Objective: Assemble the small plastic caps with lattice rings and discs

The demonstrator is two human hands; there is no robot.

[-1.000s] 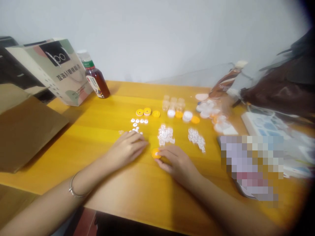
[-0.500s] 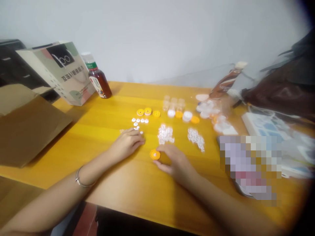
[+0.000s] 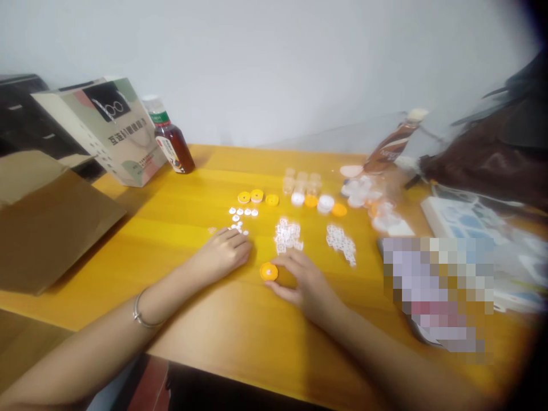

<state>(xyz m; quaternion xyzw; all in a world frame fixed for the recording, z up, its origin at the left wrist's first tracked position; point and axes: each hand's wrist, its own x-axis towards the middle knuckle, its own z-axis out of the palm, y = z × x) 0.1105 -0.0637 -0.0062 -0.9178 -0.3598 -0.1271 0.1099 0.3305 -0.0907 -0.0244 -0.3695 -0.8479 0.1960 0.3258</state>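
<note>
My right hand (image 3: pixel 306 279) grips a round orange cap (image 3: pixel 269 272) between thumb and index finger, at its right side. A small pale spot shows in the cap's middle. My left hand (image 3: pixel 225 251) rests low on the table with its fingers curled in. Whatever its fingertips hold, if anything, is hidden. Just beyond it lie several small white round pieces (image 3: pixel 240 212). A heap of small white openwork pieces (image 3: pixel 287 235) lies past my right hand, and a second white heap (image 3: pixel 341 242) is farther right.
Orange caps (image 3: pixel 257 196), white caps (image 3: pixel 326 204) and clear containers (image 3: pixel 301 181) stand farther back. At left are a brown paper bag (image 3: pixel 60 222), a printed bag (image 3: pixel 124 137) and a dark bottle (image 3: pixel 175 145). A tilted bottle (image 3: pixel 391 145) and a pixelated object (image 3: pixel 428 291) are at right.
The left hand's fingers have curled in a little more beside the small white pieces. The right hand keeps hold of the orange cap in nearly the same place.
</note>
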